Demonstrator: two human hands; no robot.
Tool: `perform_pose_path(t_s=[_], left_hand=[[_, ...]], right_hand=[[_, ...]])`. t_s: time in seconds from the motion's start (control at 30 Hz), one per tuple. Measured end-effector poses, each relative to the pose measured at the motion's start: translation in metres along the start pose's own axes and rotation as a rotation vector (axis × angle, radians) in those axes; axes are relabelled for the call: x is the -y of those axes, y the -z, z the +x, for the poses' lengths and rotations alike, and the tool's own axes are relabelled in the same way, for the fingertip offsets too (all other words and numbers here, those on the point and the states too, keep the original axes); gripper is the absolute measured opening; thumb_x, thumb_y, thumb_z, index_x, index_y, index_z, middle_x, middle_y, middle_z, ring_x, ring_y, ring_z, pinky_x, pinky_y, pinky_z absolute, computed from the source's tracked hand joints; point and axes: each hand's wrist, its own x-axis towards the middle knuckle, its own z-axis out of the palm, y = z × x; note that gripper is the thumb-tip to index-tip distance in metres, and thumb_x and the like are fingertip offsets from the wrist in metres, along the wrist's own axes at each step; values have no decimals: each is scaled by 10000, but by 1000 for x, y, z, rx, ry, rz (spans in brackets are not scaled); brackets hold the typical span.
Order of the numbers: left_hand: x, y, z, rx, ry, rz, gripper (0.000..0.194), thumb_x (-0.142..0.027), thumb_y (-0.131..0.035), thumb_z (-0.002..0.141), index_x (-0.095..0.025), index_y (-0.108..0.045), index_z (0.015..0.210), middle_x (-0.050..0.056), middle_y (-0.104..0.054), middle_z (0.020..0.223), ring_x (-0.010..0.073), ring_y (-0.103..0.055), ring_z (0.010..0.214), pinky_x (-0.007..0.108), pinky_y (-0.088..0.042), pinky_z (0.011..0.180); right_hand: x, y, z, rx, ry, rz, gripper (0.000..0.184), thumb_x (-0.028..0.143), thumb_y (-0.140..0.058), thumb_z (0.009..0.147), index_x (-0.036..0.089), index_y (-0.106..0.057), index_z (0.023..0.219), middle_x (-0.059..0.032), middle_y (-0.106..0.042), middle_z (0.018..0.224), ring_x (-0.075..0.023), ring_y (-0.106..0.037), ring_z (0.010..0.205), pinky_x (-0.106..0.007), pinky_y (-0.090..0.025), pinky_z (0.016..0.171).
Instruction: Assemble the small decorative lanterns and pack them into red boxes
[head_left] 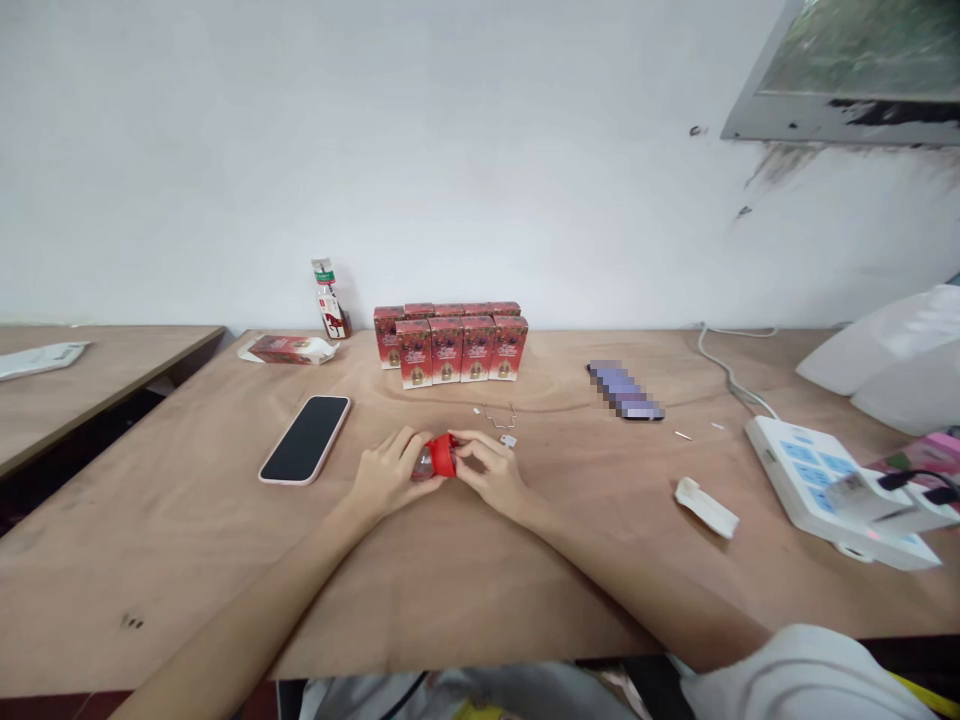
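Above the middle of the table, my left hand [390,470] is closed around the clear end of a small globe ornament with a red base [444,456]. The ornament lies on its side, its red part turned to the right. My right hand [491,474] has its fingertips pinched at the red base. Part of the clear end is covered by my left fingers. Just beyond my right hand lie a thin bent wire [501,418] and a small white tag [508,441].
Behind my hands stand several red printed boxes [447,352]. A phone [306,441] lies left, a pixelated phone [624,390] right. A red packet [289,349] and a bottle [330,300] are back left. On the right are a white wrapper [706,508] and a power strip [795,470].
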Motion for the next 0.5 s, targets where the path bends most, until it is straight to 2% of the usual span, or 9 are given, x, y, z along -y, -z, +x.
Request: perform_pose_path(t_s=[0.27,0.5], left_hand=[[1,-1,-1,97,61,-58,317,-440,-564,812,-196,-557,1014,55,-666,908,187,-672,813,207,-415,503],[1,-3,-1,91,71,-49,351,-461,-574,813,-191,-564,1037,54,-675,910,189,-676,799,210,-409,485]], right_hand=[[1,-1,1,-9,-18,13,126,202,-518,855,218,-570,741,-94,-716,992,-173,-694,900,-302,-560,787],[-1,-1,1,5,-43,30,118,214,-509,860,226,-569,759,-90,-713,1003,-181,-691,923,-320,-560,803]])
